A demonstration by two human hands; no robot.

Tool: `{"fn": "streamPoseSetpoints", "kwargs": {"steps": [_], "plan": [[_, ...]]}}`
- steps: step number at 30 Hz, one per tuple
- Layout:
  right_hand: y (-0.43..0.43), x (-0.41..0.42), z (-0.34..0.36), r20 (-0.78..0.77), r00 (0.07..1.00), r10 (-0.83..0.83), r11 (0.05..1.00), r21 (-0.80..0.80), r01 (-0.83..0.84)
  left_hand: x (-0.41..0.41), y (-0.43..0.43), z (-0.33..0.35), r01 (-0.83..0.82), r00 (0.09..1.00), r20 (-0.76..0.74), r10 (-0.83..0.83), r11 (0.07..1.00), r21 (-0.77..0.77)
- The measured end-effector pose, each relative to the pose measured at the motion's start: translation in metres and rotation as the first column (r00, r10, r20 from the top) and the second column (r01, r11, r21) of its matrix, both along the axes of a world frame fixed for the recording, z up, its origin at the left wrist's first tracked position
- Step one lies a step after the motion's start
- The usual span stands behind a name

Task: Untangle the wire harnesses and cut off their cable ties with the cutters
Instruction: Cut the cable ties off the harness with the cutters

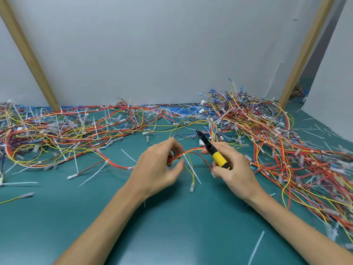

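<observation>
- Head view: left hand [160, 165] fingers pinch a red-and-yellow wire bundle [193, 150] at its white cable tie [184, 154]; right hand [231, 167] fingers wrap the yellow-handled cutters [212, 148], tip raised beyond the tie.
- Best practice: slip one blade under the tie only, sparing the wires.
- Clearance: open green surface [172, 226] nearer than the fingers; tangled harnesses [267, 131] crowd the right and far sides.

A bench [172, 222] covered in a smooth teal-green mat fills the lower half of the view, with a soft sheen near the front edge. Behind it stands a plain pale grey back wall [152, 50], evenly lit and without marks. Two light wooden posts lean inward across the wall, the left post [28, 52] running from the upper left corner down to the bench, the right post [305, 52] from the upper right. A second pale panel [332, 77] closes the right side
</observation>
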State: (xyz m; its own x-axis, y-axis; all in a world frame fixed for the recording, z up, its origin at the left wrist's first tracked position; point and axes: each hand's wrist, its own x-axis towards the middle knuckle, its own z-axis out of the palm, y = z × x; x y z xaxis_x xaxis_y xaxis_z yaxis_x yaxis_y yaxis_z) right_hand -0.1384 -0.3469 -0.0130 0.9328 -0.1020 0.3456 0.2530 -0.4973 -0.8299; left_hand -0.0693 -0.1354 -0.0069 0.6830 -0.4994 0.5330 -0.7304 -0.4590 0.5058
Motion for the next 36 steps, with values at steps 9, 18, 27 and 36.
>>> {"fn": "streamPoseSetpoints", "kwargs": {"steps": [9, 18, 27, 36], "plan": [[0.002, 0.000, 0.002, -0.023, 0.999, 0.024, 0.998, -0.056, -0.025, 0.005, 0.001, -0.003, -0.040, 0.995, -0.095, 0.033, 0.996, -0.075], [0.003, 0.000, 0.002, -0.001, 1.000, 0.007, 0.975, -0.223, -0.007, 0.008, 0.001, -0.002, -0.032, 0.957, -0.290, 0.018, 0.999, -0.042], [0.003, -0.003, 0.002, 0.039, 0.999, 0.035, 0.961, -0.276, -0.023, 0.014, 0.002, -0.004, -0.058, 0.868, -0.489, 0.089, 0.995, 0.077], [0.005, -0.003, 0.000, 0.052, 0.999, 0.003, 0.962, -0.272, 0.011, 0.020, 0.006, -0.003, -0.005, 0.915, -0.399, 0.066, 0.989, 0.150]]}}
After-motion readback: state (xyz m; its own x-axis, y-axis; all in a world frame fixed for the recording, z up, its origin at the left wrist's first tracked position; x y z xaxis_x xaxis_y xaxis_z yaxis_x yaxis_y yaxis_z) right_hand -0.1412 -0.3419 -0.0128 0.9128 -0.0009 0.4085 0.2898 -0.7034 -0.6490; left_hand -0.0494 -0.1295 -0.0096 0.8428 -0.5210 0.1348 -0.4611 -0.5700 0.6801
